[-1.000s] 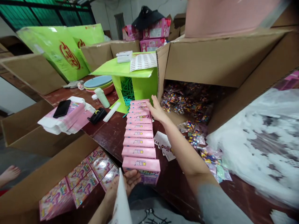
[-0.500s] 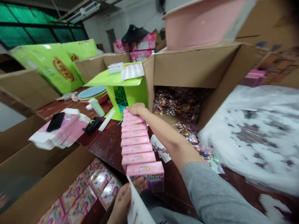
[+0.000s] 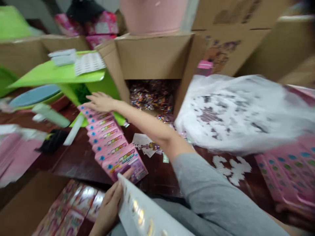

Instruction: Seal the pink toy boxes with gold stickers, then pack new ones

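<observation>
Gripping a white sheet [image 3: 137, 205] with shiny gold marks in the left hand [image 3: 110, 201], at the bottom centre of the frame. Reaching a finger of that hand up to the front pink box [image 3: 125, 159]; cannot tell whether touching. On that box, showing a purple panel with print too blurred to read, a slanting lettered strip in yellow and green above, and a blue dot at the left corner. Looking back along a row of matching pink boxes [image 3: 108, 136], left of centre on the dark reddish-brown surface [image 3: 76, 164]: fanned like steps, each partly covering the next, with blue dots and coloured strips repeated on the exposed bands. Laying the right hand [image 3: 102, 102] over the row's far end, palm down, fingers loosely extended; cannot tell how firmly pressing. Beyond, at upper left, meeting a lime-green box [image 3: 56, 73] with a printed sheet [image 3: 90, 64] on top; at upper centre, a brown carton [image 3: 150, 55] with small multicoloured packets [image 3: 152, 98] inside.
</observation>
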`<state>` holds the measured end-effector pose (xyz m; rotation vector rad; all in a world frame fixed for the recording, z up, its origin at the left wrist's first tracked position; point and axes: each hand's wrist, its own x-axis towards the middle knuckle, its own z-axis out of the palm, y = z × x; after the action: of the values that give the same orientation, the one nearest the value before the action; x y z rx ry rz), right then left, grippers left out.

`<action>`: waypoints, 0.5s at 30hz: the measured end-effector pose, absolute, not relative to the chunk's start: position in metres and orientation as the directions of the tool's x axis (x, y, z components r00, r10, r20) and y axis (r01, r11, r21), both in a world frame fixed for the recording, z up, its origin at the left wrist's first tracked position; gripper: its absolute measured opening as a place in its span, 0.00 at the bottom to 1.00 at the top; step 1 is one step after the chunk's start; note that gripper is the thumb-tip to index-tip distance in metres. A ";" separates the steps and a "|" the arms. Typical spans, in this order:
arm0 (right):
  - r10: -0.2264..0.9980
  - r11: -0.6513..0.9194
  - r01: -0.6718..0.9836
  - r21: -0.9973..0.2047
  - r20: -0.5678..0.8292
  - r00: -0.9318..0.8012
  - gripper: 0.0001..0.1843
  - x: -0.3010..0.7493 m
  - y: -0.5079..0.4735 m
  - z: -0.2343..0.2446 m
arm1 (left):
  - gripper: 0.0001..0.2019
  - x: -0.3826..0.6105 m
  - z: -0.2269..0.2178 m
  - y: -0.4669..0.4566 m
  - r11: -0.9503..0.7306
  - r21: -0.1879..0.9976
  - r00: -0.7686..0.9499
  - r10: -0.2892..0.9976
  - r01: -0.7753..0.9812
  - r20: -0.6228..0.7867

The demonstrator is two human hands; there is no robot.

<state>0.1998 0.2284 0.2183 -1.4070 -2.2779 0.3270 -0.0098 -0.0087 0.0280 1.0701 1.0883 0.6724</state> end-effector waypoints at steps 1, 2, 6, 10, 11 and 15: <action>0.818 0.575 0.741 -0.348 0.229 -0.527 0.28 0.185 0.218 0.215 | 0.33 -0.010 0.030 -0.014 0.357 0.929 0.366 0.855 0.100 -0.368; 0.736 0.676 0.681 -0.283 0.213 -0.642 0.28 0.173 0.202 0.207 | 0.34 -0.009 0.032 -0.018 0.354 0.928 0.391 0.842 0.119 -0.371; 0.654 0.742 0.617 -0.264 0.081 -0.752 0.42 0.172 0.127 0.155 | 0.34 -0.007 0.034 -0.022 0.446 0.895 0.481 0.790 -0.025 -0.380; 0.700 0.643 0.606 -0.467 0.040 -0.713 0.42 0.203 0.087 0.132 | 0.31 -0.017 0.045 -0.018 0.412 0.903 0.416 0.847 -0.122 -0.330; 0.727 0.606 0.556 -0.570 0.111 -0.678 0.41 0.211 0.082 0.136 | 0.30 -0.023 0.051 -0.017 0.336 0.935 0.345 0.896 -0.113 -0.280; 0.746 0.431 0.274 -0.860 0.168 -0.645 0.39 0.236 0.065 0.158 | 0.27 -0.044 0.083 -0.007 -0.127 0.982 -0.091 0.986 0.143 0.141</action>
<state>0.2364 0.0654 0.1581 -0.8567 -2.1492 1.1492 -0.0441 -0.0069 0.0833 1.3628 1.3198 1.3170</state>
